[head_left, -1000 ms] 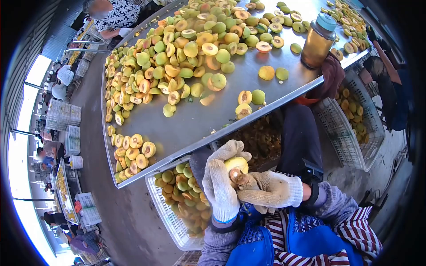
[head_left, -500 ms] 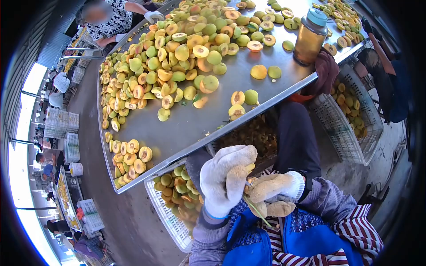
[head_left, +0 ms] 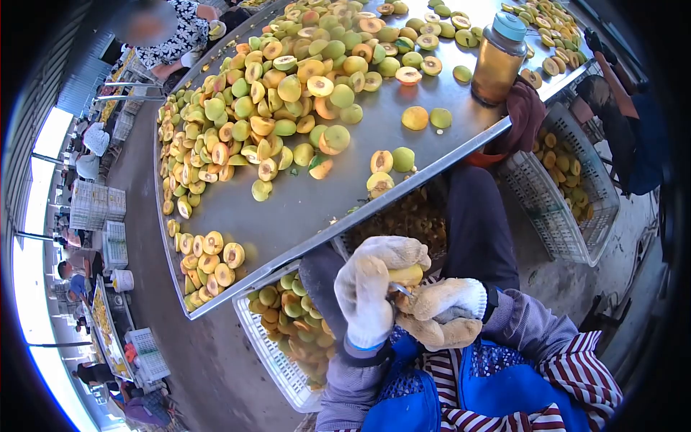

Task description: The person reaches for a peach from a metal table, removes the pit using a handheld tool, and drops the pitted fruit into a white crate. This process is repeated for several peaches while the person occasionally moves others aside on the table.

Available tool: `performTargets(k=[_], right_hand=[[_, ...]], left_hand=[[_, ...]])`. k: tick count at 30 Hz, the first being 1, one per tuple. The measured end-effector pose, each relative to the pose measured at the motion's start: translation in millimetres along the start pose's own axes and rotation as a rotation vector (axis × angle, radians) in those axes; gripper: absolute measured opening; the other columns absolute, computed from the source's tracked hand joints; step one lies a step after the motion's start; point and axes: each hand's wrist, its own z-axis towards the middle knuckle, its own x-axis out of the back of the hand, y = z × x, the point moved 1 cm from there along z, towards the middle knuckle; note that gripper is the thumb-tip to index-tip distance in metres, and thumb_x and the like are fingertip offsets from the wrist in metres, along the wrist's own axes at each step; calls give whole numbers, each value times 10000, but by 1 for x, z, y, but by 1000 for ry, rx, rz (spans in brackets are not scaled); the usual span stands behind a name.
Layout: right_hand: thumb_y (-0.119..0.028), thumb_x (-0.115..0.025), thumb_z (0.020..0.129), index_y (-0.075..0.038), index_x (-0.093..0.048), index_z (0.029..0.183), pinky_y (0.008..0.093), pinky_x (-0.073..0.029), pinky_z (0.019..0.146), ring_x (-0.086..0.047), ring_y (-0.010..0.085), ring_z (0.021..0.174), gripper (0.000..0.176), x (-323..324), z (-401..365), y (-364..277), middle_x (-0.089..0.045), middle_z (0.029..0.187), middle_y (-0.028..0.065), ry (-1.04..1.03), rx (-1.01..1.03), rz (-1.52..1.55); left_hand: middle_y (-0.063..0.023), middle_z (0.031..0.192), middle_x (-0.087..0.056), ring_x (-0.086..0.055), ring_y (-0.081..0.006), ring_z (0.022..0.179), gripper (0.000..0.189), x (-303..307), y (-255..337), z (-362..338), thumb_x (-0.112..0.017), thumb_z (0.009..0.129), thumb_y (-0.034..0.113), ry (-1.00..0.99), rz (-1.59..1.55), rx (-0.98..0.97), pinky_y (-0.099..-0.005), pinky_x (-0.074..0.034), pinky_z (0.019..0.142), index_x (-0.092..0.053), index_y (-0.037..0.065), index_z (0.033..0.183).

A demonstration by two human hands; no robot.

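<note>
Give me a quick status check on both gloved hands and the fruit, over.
Left hand: gloved, gripping yellow stone fruit. Right hand: gloved, closed on metal tool beside the fruit. View: hands hide parts of fruit and tool.

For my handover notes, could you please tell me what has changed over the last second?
A slim metal tool, unseen earlier, now shows between the left hand and right hand, beside the yellow fruit that the left hand holds. A co-worker's gloved hand, stretched toward the fruit pile half a second ago, has drawn back. The bottle and fruit pile stayed put.
</note>
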Motion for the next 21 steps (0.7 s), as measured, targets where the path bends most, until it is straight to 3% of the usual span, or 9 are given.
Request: performTargets(k=[1, 4, 5, 9, 12, 13, 18, 20, 21], right_hand=[[-292, -607, 966, -32, -622, 955, 210, -470, 512, -570, 80, 555, 261, -3, 1, -2, -627, 755, 28, -32, -4, -22], [-270, -601, 969, -26, -620, 953, 226, -489, 567, -594, 98, 619, 245, 13, 6, 9, -630, 768, 47, 119, 2, 135], [-262, -599, 969, -19, -621, 967, 225, -488, 567, -593, 100, 618, 244, 16, 6, 9, -632, 771, 47, 104, -12, 163], [-242, -585, 973, 10, -625, 994, 218, -481, 557, -593, 99, 607, 256, 7, 8, 6, -643, 790, 48, 112, -4, 23], [-221, -577, 974, 35, -635, 996, 231, -505, 649, -639, 126, 730, 263, 5, 8, -8, -663, 893, 79, -174, -80, -77], [-214, -576, 973, 38, -636, 991, 244, -511, 666, -646, 137, 763, 259, 19, 9, -12, -664, 915, 88, -198, -155, -30], [-261, -501, 1015, 61, -621, 970, 234, -480, 440, -619, 174, 521, 347, 64, 2, -4, -656, 728, 130, 3, 22, -162], [-303, -468, 1034, 71, -599, 965, 221, -448, 354, -575, 176, 401, 402, 65, 2, -8, -622, 587, 129, -39, 35, -122], [-309, -468, 1034, 73, -589, 969, 224, -444, 343, -563, 169, 383, 406, 49, 1, -16, -611, 564, 124, -55, 13, -160]], left_hand=[[-211, 890, -642, -640, -281, 754, 472, -5, -4, 4, -427, 1021, 438, 21, 251, -197, -386, -521, 666, -585, 5, 919], [-213, 1005, -657, -657, -278, 858, 415, 4, -5, 10, -490, 1014, 347, -54, 145, -212, -393, -539, 783, -621, -44, 976], [-208, 1001, -657, -654, -278, 848, 445, 5, 2, 7, -482, 1015, 385, -72, 7, 23, -388, -539, 768, -611, -39, 971], [-191, 943, -642, -646, -272, 804, 489, 3, -3, 8, -420, 1031, 443, 50, -165, 189, -372, -533, 744, -583, -14, 969], [-189, 916, -631, -641, -283, 786, 508, 9, -6, 10, -415, 1031, 457, 255, -357, 510, -371, -527, 730, -581, -20, 983], [-186, 906, -631, -636, -287, 754, 524, 14, -14, 5, -416, 1027, 471, 244, -342, 398, -372, -524, 694, -576, -27, 991], [-127, 937, -653, -649, -230, 791, 464, 106, -7, -38, -434, 1029, 423, 618, 476, 58, -364, -531, 689, -621, -2, 1020], [-127, 1005, -662, -629, -212, 898, 230, 167, 4, -65, -563, 963, 205, 321, 1574, 323, -334, -501, 806, -652, 2, 1025], [-133, 1026, -680, -644, -250, 930, 223, 165, 2, -59, -597, 943, 220, 270, 1678, 116, -356, -507, 846, -685, 22, 995]])
